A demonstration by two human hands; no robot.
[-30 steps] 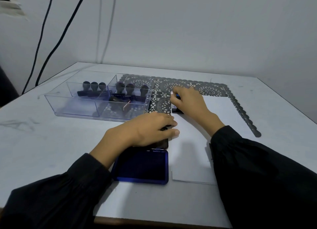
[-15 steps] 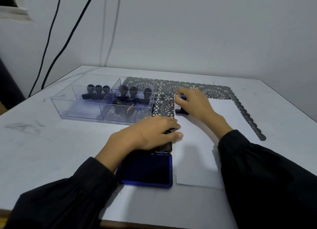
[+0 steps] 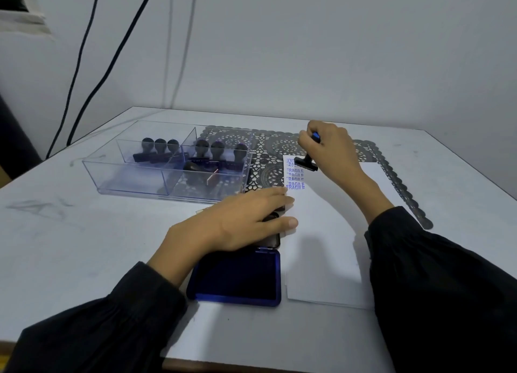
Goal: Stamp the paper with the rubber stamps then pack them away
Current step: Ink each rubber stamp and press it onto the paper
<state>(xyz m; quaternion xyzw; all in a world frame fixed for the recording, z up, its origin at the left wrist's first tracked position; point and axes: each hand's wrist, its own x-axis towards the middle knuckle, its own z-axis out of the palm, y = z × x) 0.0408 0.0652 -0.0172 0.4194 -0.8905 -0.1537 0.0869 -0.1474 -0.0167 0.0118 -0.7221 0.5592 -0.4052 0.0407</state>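
Observation:
My right hand (image 3: 333,148) grips the handle of a black rubber stamp (image 3: 306,164), held tilted just above the top left corner of the white paper (image 3: 324,246). A column of blue "FRAGILE" prints (image 3: 295,175) runs down that corner. My left hand (image 3: 246,218) lies flat with straight fingers on the far end of the open blue ink pad (image 3: 237,277), fingertips at the paper's left edge. Several black stamps (image 3: 195,151) stand in the clear plastic organizer tray (image 3: 126,176) to the left.
A dark lace-patterned mat (image 3: 263,146) lies under the paper and the tray's right part, its scalloped border (image 3: 405,196) running down the right side. The table's front edge (image 3: 251,368) is close to me. Black cables (image 3: 92,73) hang on the wall at the left.
My right hand has lifted the stamp off the paper, up and slightly right, uncovering the FRAGILE prints. My left hand stays on the ink pad.

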